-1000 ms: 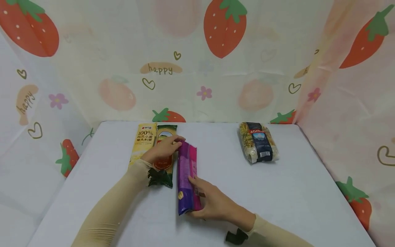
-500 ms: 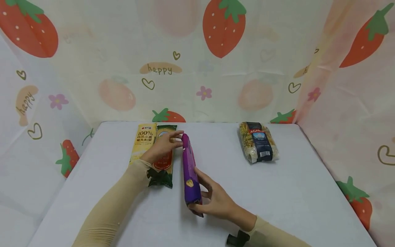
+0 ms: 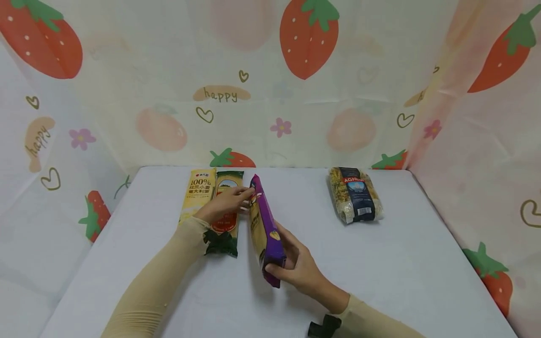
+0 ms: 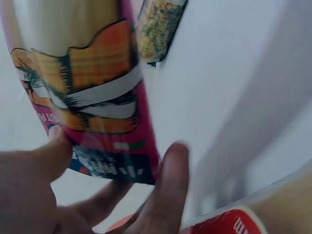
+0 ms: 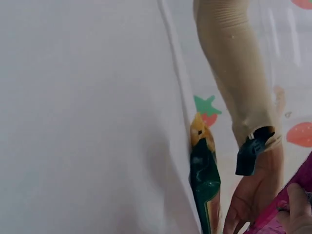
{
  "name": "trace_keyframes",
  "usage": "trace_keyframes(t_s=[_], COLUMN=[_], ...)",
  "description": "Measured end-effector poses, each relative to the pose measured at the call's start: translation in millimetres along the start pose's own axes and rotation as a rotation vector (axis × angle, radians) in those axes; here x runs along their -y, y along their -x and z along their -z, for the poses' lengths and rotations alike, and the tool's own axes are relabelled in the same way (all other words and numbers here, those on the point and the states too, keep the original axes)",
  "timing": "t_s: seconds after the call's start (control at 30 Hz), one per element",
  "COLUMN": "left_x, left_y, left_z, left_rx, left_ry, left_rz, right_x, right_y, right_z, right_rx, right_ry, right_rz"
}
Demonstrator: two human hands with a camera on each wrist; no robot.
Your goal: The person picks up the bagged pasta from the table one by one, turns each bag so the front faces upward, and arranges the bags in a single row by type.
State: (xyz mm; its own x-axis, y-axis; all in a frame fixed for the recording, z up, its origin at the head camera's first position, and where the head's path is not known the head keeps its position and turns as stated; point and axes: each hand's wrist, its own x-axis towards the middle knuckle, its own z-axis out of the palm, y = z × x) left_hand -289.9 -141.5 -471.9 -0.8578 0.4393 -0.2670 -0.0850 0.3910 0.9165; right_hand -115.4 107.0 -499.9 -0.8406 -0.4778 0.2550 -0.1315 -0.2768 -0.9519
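Observation:
A long purple and magenta pasta packet (image 3: pixel 267 220) is raised off the white table, its near end turned slightly right. In the left wrist view the packet (image 4: pixel 100 105) shows a window of pale contents and orange artwork. My left hand (image 3: pixel 226 203) holds its far end, with the thumb (image 4: pixel 57 139) on one edge and a finger at the other. Around the near end my right hand (image 3: pixel 302 267) grips, thumb in front and fingers behind. Under the left hand lies a green and gold pasta packet (image 3: pixel 227 225), partly covered, beside a yellow pasta packet (image 3: pixel 198 192).
A bag of twisted pasta (image 3: pixel 356 195) with a dark label lies toward the table's back right. Strawberry-print cloth (image 3: pixel 304 108) walls the back and both sides. The white tabletop (image 3: pixel 380 267) spreads to the right of my hands.
The purple packet has lifted from the table and rolled over, so its pale windowed face now shows toward the left. My right hand has risen slightly with it; the left stays at the far end.

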Motion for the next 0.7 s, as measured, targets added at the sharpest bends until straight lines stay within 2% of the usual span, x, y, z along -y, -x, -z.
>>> trace_keyframes(t_s=[0.1, 0.2, 0.43, 0.7], left_x=[2.8, 5.9, 8.9, 11.4], left_y=[-0.7, -1.8, -2.6, 0.4], left_z=[-1.0, -1.4, -2.3, 5.7], left_rx=[0.062, 0.062, -0.009, -0.126], left_ry=[0.078, 0.130, 0.234, 0.224], left_rz=[0.012, 0.031, 0.033, 0.028], right_x=[0.9, 0.7, 5.0, 12.6], right_y=[0.0, -0.5, 0.4, 2.4], right_z=[0.7, 1.6, 7.0, 18.9], right_rx=[-0.016, -0.011, 0.012, -0.002], right_ry=[-0.014, -0.017, 0.053, 0.147], right_rz=[-0.002, -0.002, -0.012, -0.043])
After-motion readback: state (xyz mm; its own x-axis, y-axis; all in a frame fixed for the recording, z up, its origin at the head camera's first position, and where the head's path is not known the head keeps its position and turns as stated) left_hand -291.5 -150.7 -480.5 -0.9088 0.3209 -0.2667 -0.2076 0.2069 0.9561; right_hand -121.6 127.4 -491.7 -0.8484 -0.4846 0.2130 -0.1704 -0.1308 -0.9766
